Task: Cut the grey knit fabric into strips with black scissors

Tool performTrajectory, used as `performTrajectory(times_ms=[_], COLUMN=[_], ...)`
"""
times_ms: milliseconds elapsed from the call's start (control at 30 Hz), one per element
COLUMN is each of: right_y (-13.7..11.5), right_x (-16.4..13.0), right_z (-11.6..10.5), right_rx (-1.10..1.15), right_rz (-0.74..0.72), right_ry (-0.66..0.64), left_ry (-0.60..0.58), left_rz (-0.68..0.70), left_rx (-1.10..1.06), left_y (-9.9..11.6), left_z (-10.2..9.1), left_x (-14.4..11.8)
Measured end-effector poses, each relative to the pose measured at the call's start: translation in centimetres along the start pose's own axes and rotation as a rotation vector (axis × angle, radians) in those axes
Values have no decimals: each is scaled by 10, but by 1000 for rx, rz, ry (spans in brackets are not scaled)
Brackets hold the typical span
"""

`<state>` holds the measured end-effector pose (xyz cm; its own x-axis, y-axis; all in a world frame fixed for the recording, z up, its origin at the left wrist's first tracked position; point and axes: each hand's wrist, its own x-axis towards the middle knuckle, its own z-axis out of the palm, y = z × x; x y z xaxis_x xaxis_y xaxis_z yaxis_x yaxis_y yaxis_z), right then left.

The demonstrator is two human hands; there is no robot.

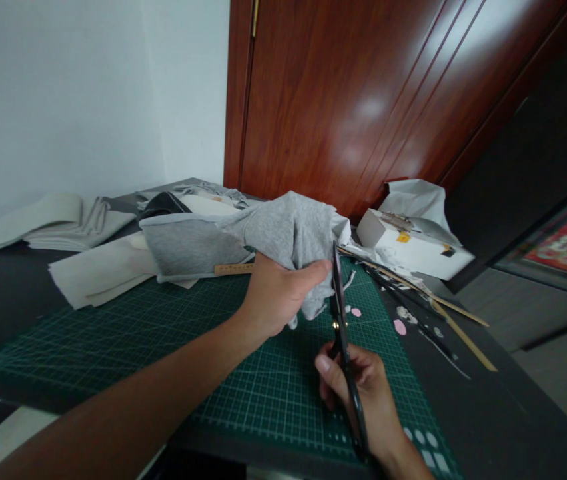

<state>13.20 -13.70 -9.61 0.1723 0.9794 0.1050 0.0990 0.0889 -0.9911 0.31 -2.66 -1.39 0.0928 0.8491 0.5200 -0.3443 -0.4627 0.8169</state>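
The left hand is clamped on one grey cloth above the far edge of one green mat, the right hand closed round one pair of black scissors, two pink scraps lying by the mat's right edge.

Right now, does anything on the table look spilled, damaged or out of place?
Yes, slightly: two small pink scraps lie loose, one on the green gridded cutting mat, one on the dark tabletop to its right, near thin tan strips strewn at differing angles. They look like stray litter; I see no spill.
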Motion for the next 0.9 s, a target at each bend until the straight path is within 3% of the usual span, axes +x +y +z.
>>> performTrajectory(times_ms=[900], right_y=[1], right_x=[0], right_z=[0], right_rx=[-41], right_rz=[-2], right_ry=[41], left_ry=[13], left_rz=[-44], left_rx=[-55], left_y=[4], left_z=[3], left_x=[0])
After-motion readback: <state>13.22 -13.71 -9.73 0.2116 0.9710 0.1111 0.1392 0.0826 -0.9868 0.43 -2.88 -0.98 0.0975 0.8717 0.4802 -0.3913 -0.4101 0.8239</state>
